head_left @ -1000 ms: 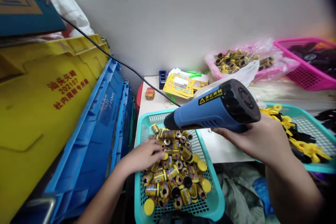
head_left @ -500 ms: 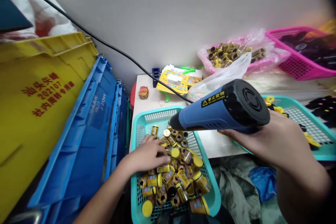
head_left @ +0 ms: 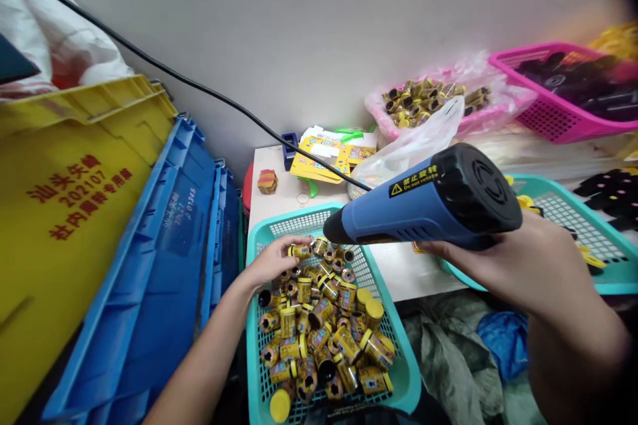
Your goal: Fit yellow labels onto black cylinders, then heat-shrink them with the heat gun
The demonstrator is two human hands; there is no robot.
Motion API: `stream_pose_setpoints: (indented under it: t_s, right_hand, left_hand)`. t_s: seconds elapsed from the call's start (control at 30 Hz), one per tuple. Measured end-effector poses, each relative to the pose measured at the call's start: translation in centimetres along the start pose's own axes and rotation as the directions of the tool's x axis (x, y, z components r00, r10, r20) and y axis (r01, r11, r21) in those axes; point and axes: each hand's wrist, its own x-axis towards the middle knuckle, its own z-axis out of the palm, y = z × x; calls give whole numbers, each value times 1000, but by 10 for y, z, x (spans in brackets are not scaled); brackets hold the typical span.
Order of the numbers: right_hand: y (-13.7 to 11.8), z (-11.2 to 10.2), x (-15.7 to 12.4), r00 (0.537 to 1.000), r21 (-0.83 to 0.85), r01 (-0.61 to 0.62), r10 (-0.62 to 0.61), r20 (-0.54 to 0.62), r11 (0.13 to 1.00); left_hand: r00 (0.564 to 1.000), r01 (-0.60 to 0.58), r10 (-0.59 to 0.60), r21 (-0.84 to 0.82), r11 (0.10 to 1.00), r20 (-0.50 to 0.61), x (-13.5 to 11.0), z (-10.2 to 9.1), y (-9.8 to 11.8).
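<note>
A teal basket at the table's near edge holds several small yellow-and-black cylinders. My left hand reaches into its far left part, fingers closed on one small yellow cylinder. My right hand grips a blue heat gun with a black rear end. The gun's dark nozzle points left and down over the basket's far edge, close to the held cylinder. A black cord runs from the gun up to the left along the wall.
Yellow crate and blue crates lean at the left. On the white table lie yellow cards, a pink basket of cylinders, a second pink basket and a teal basket with yellow and black parts. Cloth lies below.
My left hand moved from the middle of the pile to the basket's far left and picked up one cylinder. The cylinders shifted. The heat gun stayed over the basket.
</note>
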Motion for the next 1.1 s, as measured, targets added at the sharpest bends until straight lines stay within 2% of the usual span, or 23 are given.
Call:
stream_pose_setpoints:
  t_s: [0.07, 0.13, 0.23, 0.33, 0.43, 0.47, 0.53, 0.63, 0.7, 0.8, 0.93, 1.1]
  right_hand:
    - [-1, 0, 2, 1000, -9, 2, -2, 21, 1000]
    - [-3, -1, 4, 999, -18, 31, -31, 25, 999]
    - [-5, -3, 7, 996, -19, 91, -91, 4, 996]
    - [-9, -4, 10, 988, 13, 156, -156, 5, 988]
    - [-16, -1, 14, 981, 24, 192, -193, 21, 981]
    - [-20, 1, 15, 980, 10, 197, -197, 14, 980]
    - [-26, 4, 18, 980, -39, 195, -197, -28, 980]
    - [-31, 6, 19, 980, -123, 132, -148, -135, 984]
    - [-31, 5, 19, 977, -158, 87, -116, -182, 984]
    - [-27, 1, 17, 980, -175, 72, -102, -173, 982]
    - [-19, 0, 13, 987, -122, 74, -90, -132, 990]
    - [-13, 4, 8, 995, -50, 53, -57, -86, 997]
  left_hand:
    - [998, -56, 57, 19, 998, -28, 4, 2, -4]
    - [986, -123, 143, 203, 972, -91, 10, 8, -10]
    - [952, -166, 265, 469, 867, -154, 12, 10, -23]
    - [922, -196, 335, 512, 837, -195, 3, 0, -34]
    - [901, -188, 361, 532, 825, -241, -7, -10, -34]
    - [906, -180, 353, 546, 819, -231, -8, -9, -30]
    - [944, -155, 295, 589, 793, -148, -7, -2, -19]
    - [988, -116, 152, 681, 723, 8, 6, 21, 1]
    - [994, -96, 101, 715, 692, 35, 19, 36, 9]
    - [997, -65, 77, 727, 683, 16, 37, 49, 11]
    - [999, -33, 37, 735, 677, 11, 50, 47, 10]
    - [999, -22, -10, 728, 686, 39, 46, 29, 18]
